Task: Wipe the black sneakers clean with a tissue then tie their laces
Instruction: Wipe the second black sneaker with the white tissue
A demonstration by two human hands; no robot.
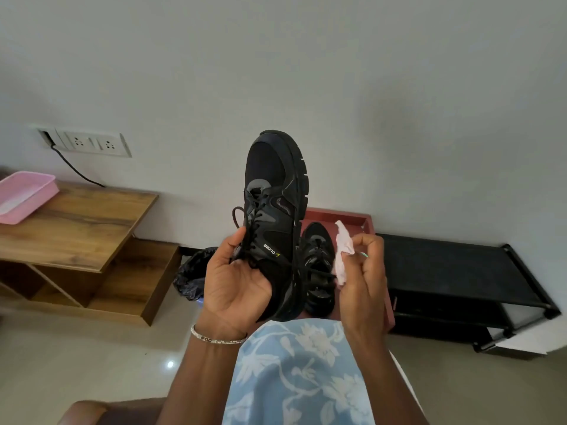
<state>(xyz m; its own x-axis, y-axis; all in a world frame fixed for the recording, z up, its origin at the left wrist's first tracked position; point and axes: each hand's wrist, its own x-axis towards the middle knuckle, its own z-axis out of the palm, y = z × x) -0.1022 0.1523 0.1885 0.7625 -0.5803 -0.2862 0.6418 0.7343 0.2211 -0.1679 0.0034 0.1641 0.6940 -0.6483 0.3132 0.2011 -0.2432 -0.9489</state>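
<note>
Toe-up black sneaker, tissue beside it.
Palm up, left hand grip clamps the heel; right hand grip pinches the tissue.

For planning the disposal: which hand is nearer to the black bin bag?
Left. The left hand, holding the sneaker, is just right of the black bin bag; the right hand, pinching the tissue, is farther right.

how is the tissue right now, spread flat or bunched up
Bunched up: the tissue is a crumpled wad pinched in the right hand, beside the sneaker that the left hand grips.
</note>
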